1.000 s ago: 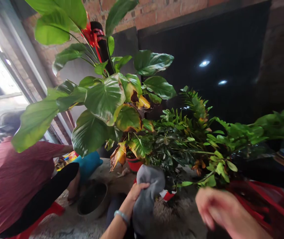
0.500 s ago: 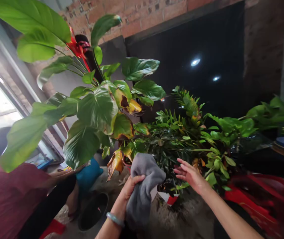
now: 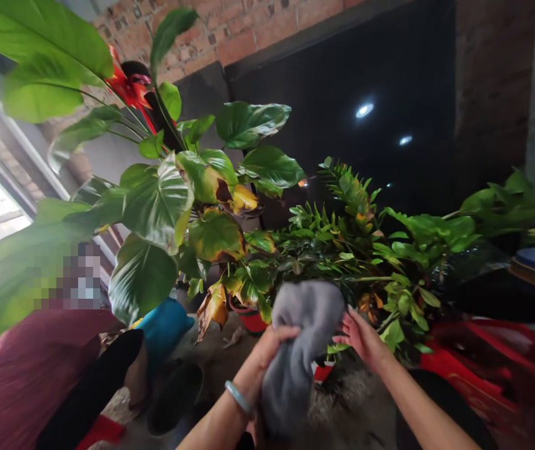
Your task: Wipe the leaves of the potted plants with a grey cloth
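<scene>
My left hand (image 3: pixel 270 347), a pale bracelet on its wrist, grips a grey cloth (image 3: pixel 302 337) and holds it up against the low small-leaved plant (image 3: pixel 356 250). To the right of the cloth, my right hand (image 3: pixel 364 337) is open with its fingers spread, touching the cloth's edge and the plant's lower leaves. Left of both stands a tall plant with broad green leaves (image 3: pixel 157 203), some of them yellow and brown, and a red ribbon (image 3: pixel 124 87) on its dark centre pole.
A person in a dark red shirt (image 3: pixel 19 375) sits at the lower left beside a dark round pot (image 3: pixel 176 394) and a blue object (image 3: pixel 164 325). Behind the plants are a brick wall (image 3: pixel 249 31) and a large black panel (image 3: pixel 380 94). Red material (image 3: pixel 474 362) lies at the right.
My left hand has lifted the grey cloth higher, onto the plant. My right hand has come in from the lower right up to the cloth and leaves. The view has shifted a little to the right.
</scene>
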`<state>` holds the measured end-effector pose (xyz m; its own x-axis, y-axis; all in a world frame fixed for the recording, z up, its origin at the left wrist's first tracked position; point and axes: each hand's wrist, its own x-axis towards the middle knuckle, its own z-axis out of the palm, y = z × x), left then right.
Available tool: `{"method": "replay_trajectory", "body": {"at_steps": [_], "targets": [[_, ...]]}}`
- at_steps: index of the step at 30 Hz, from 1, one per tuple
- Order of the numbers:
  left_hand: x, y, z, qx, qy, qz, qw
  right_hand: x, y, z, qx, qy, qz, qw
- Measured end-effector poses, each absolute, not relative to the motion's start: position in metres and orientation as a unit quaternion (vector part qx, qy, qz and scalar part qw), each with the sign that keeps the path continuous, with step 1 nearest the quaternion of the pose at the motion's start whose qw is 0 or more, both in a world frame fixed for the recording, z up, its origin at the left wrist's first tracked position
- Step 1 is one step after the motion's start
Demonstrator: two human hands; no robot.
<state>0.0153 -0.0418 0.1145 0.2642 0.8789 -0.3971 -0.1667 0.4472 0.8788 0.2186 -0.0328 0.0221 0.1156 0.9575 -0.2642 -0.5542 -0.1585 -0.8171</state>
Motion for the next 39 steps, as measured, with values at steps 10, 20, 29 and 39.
{"method": "replay_trajectory", "body": {"at_steps": [10,20,29,39], "targets": [[0.041,-0.01,0.182,0.338,0.399,0.529,0.668,0.232,-0.037,0.026,-0.456,-0.182,0.626,0.606],[0.01,-0.045,0.102,0.392,0.435,0.36,0.726,0.23,-0.021,0.018,-0.505,-0.149,0.493,0.692],[-0.009,-0.039,0.121,0.342,0.475,0.409,0.7,0.227,0.009,0.015,-0.502,-0.088,0.403,0.76],[0.038,-0.016,0.185,0.388,0.41,0.531,0.632,0.22,0.008,0.017,-0.485,-0.114,0.466,0.732]]}}
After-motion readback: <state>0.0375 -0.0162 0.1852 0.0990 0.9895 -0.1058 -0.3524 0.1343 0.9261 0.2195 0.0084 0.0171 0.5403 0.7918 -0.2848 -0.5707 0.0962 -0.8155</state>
